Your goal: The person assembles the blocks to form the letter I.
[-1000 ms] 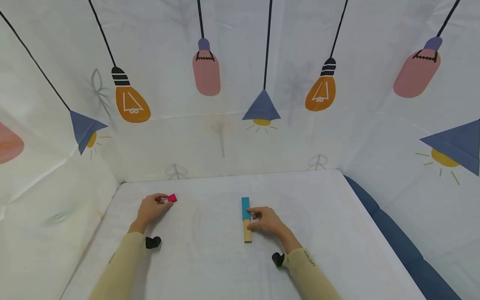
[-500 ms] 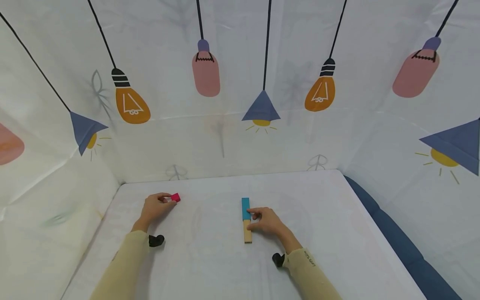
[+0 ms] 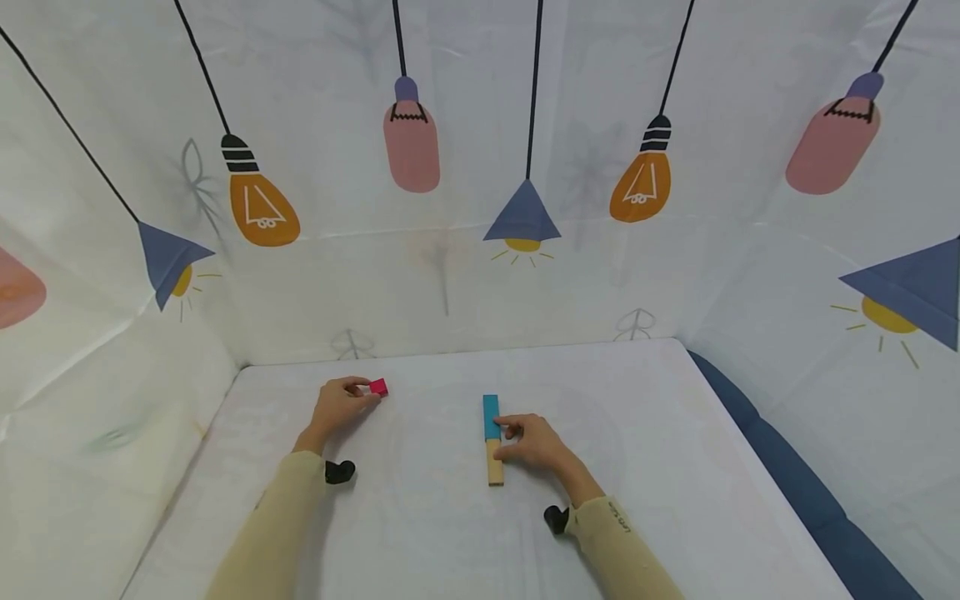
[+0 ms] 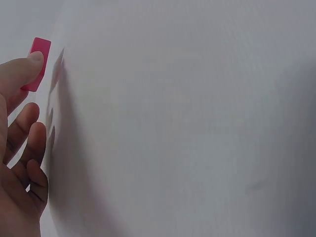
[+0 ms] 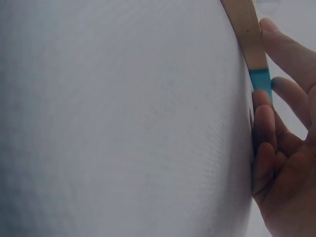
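A small red block (image 3: pixel 378 387) is pinched between the thumb and fingers of my left hand (image 3: pixel 337 406), at the table's back left. In the left wrist view the thumb lies flat on the red block (image 4: pixel 42 46), above a shadowed white surface. Mid-table, a blue block (image 3: pixel 491 408) and a natural wood block (image 3: pixel 495 472) lie end to end in a straight row, blue at the far end. My right hand (image 3: pixel 536 442) touches the row's right side, index fingertip on the blue block (image 5: pixel 261 83) and thumb on the wood block (image 5: pixel 247 37). Its other fingers are loosely bent.
A white-covered table (image 3: pixel 435 533) spreads under both arms. White sheets with printed lamps (image 3: pixel 523 212) rise behind it and at the sides. Along the right edge runs a dark blue padded piece (image 3: pixel 795 475). Each wrist carries a small black device (image 3: pixel 340 472).
My left hand has moved right and slightly away from me, carrying the red block nearer to the row. My right hand and the two blocks beside it stay in place.
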`<move>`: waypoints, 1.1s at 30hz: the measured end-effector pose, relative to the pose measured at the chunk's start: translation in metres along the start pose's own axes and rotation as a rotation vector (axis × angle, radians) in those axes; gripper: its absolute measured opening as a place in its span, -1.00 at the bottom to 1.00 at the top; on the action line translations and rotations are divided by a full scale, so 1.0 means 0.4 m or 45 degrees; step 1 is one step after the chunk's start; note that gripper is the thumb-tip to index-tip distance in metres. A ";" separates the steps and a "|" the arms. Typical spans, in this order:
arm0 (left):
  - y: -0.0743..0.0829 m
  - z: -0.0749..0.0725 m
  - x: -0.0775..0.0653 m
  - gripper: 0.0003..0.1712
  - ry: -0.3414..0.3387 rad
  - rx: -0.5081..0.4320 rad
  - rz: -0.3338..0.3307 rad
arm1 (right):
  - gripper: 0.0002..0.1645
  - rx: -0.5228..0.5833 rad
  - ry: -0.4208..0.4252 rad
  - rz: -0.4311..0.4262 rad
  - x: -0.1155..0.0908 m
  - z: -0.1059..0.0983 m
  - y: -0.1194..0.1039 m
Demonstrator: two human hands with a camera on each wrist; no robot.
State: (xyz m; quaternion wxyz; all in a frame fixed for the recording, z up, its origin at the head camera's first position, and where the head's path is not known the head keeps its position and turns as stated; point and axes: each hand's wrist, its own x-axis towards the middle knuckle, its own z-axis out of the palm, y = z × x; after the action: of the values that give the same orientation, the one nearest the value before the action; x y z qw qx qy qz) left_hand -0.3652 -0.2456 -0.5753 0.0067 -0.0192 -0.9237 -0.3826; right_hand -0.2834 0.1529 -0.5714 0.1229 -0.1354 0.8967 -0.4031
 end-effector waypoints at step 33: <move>0.241 0.203 0.067 -0.59 -0.104 -0.104 0.175 | -0.26 0.025 -0.014 0.042 0.005 -0.004 0.001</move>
State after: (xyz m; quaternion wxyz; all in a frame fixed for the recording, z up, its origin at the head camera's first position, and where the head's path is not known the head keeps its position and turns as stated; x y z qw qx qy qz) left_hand -0.3877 -0.1194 -0.5639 -0.0054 -0.0983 -0.9033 -0.4176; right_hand -0.2860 0.1536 -0.5711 0.1357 -0.1216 0.8941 -0.4091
